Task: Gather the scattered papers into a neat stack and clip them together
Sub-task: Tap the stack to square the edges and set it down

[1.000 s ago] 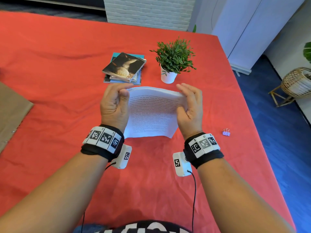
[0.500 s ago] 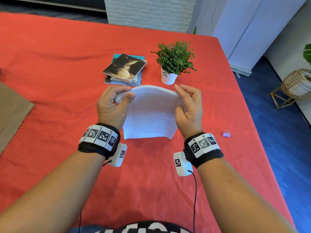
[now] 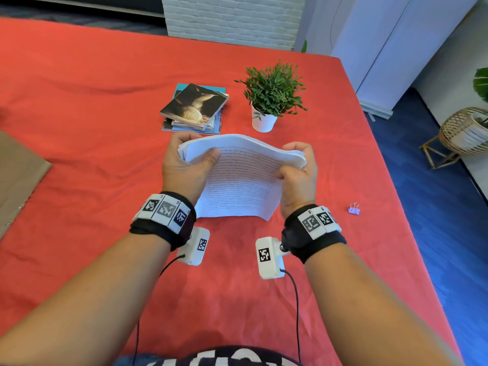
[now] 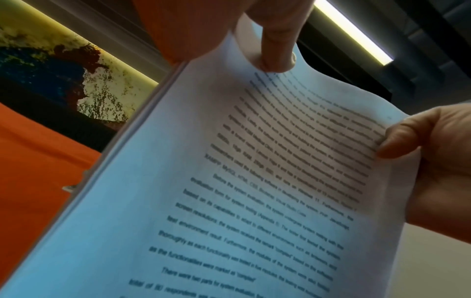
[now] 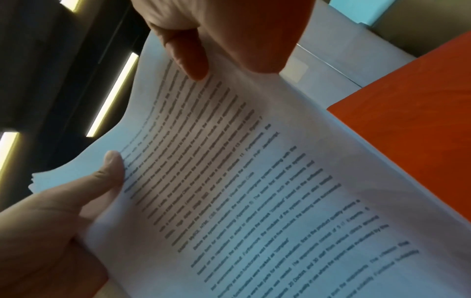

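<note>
A stack of white printed papers (image 3: 243,186) stands between my two hands above the red tablecloth, its upper part arched away from me. My left hand (image 3: 198,150) grips the upper left corner, thumb (image 4: 275,44) pressed on the front page. My right hand (image 3: 291,161) grips the upper right corner, thumb (image 5: 188,56) on the printed side. Both wrist views show the papers (image 4: 229,201) (image 5: 254,191) close up, with the sheet edges slightly uneven at the left. A small purple binder clip (image 3: 353,208) lies on the cloth to the right of my right wrist.
A pile of books (image 3: 195,108) and a potted green plant (image 3: 272,96) sit just beyond the papers. A brown cardboard sheet (image 3: 18,175) lies at the left edge. The table's right edge (image 3: 396,196) drops to a blue floor.
Both hands have shifted from the stack's sides to its top corners, thumbs now on the front page. The upper part of the stack has bent over and away from me.
</note>
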Motion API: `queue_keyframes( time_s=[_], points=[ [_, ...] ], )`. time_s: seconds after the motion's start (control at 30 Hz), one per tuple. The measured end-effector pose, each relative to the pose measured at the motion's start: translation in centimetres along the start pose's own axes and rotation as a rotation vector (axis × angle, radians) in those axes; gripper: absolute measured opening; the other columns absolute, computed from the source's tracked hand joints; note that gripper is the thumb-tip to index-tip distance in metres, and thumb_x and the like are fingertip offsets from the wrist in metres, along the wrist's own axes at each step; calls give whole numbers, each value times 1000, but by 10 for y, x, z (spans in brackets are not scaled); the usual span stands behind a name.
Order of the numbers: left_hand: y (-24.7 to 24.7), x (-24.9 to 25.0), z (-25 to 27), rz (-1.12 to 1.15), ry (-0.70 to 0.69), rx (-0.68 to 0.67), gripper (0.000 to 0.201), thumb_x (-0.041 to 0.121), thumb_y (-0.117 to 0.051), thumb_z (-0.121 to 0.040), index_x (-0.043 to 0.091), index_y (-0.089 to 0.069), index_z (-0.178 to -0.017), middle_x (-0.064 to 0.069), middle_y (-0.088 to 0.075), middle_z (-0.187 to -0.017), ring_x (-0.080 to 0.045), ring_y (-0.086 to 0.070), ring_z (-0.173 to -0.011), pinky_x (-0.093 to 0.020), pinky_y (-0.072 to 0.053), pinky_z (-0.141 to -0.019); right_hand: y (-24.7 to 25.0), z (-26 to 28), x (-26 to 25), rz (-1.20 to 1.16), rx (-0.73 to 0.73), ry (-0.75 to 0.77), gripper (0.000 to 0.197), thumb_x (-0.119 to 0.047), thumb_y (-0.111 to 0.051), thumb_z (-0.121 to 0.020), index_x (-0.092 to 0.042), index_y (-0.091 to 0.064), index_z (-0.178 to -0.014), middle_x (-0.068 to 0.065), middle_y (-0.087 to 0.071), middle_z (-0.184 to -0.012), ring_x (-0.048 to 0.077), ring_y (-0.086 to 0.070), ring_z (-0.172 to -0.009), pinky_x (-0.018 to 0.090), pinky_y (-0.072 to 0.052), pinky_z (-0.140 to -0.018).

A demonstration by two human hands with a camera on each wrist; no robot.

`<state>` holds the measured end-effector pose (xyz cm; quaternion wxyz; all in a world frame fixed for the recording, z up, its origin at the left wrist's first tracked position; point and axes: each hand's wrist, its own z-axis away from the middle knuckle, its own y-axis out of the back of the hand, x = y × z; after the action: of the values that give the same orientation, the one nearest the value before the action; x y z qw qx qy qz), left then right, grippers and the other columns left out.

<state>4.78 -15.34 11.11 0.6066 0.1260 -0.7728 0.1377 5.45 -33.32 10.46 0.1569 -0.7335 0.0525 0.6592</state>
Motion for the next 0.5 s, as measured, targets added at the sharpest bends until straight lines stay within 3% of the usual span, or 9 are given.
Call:
queue_keyframes(
  time_s=[0.13,0.2,0.3,0.4,0.5],
  points=[
    [7,-9,3,1,114,-26,39,12,-83,-66,34,-56,-86,1,-64,-89,-18,-62,-86,-42,-54,-88,5,3,7,4,-23,-76,38,7,-41,-50,-21,-55,-71,-12,-51,-62,6,-45,-60,19,-37,-53],
    [8,-15,6,33,199,-33,44,2,-82,-64,25,-61,-96,0,-68,-92,-19,-67,-88,-43,-55,-89,7,5,12,-3,-42,-111,38,7,-41,-49,-22,-54,-70,-15,-52,-59,4,-47,-58,18,-38,-53],
    [7,-21,9,52,286,-52,46,-9,-78,-64,9,-63,-104,0,-71,-91,-12,-70,-81,-41,-57,-85,6,3,16,-45,-46,-157,38,7,-42,-48,-21,-54,-70,-8,-51,-62,11,-47,-62,21,-38,-55],
    [8,-24,8,64,322,-52,42,-11,-77,-64,16,-64,-94,-1,-71,-91,-17,-71,-83,-43,-57,-85,5,-1,18,-52,-29,-200,36,6,-45,-48,-17,-56,-73,-2,-52,-65,18,-47,-66,24,-40,-59],
    [11,-29,6,74,326,-75,42,-11,-77,-65,16,-65,-95,-4,-71,-94,-26,-69,-92,-43,-56,-85,8,-3,19,-58,-42,-236,35,4,-47,-50,-13,-58,-79,-1,-53,-66,15,-50,-61,22,-43,-56]
  ],
)
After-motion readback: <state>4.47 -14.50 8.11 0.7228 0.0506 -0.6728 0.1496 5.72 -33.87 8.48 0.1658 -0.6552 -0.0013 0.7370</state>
